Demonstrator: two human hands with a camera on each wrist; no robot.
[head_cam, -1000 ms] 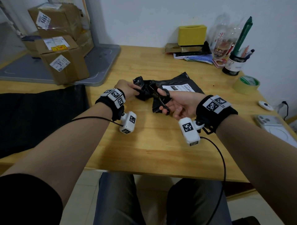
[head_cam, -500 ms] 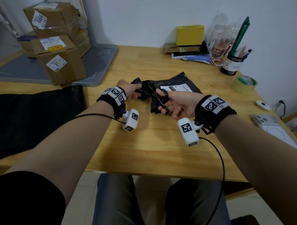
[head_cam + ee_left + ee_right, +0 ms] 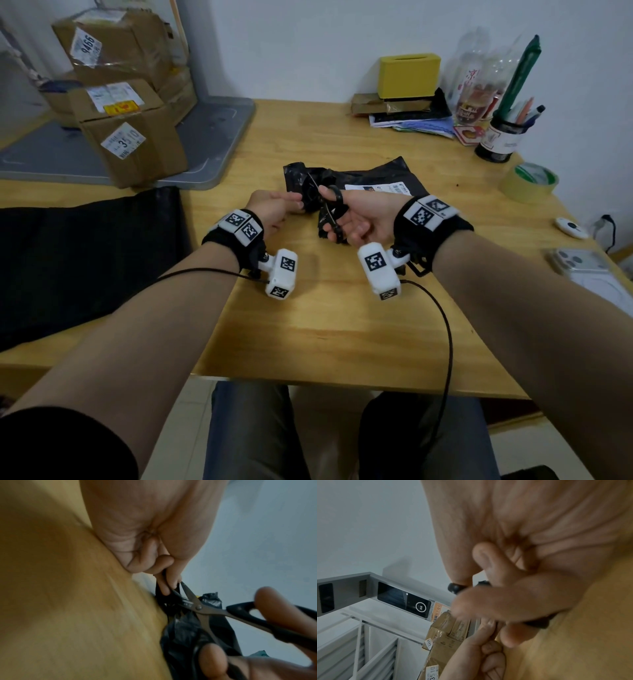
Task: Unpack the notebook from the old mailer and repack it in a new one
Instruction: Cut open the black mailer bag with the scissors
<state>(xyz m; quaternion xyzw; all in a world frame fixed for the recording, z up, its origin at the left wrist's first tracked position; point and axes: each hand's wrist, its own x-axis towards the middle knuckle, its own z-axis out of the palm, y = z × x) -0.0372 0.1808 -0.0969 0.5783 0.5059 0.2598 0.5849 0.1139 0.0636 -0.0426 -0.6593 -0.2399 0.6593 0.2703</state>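
A crumpled black plastic mailer (image 3: pixel 383 176) with a white shipping label (image 3: pixel 373 189) lies mid-table. My left hand (image 3: pixel 274 209) pinches a stretched strip of the mailer's left end (image 3: pixel 171 595). My right hand (image 3: pixel 359 216) grips black-handled scissors (image 3: pixel 330 212), thumb through the upper loop. In the left wrist view the scissors' blades (image 3: pixel 190 596) stand parted around the pinched black plastic, just beside my left fingertips (image 3: pixel 169 582). The notebook is hidden inside the mailer. A flat black bag (image 3: pixel 85 253) lies on the table's left part.
Labelled cardboard boxes (image 3: pixel 130 137) stand on a grey platform at back left. A yellow box (image 3: pixel 409 73), papers, bottles and a pen cup (image 3: pixel 500 137) line the back right. A tape roll (image 3: pixel 529 181), a small white device (image 3: pixel 571 228) and a phone (image 3: pixel 579 262) lie at right.
Both hands have stayed at the mailer's left end, shifting a little toward me. The scissors remain at the pinched plastic.
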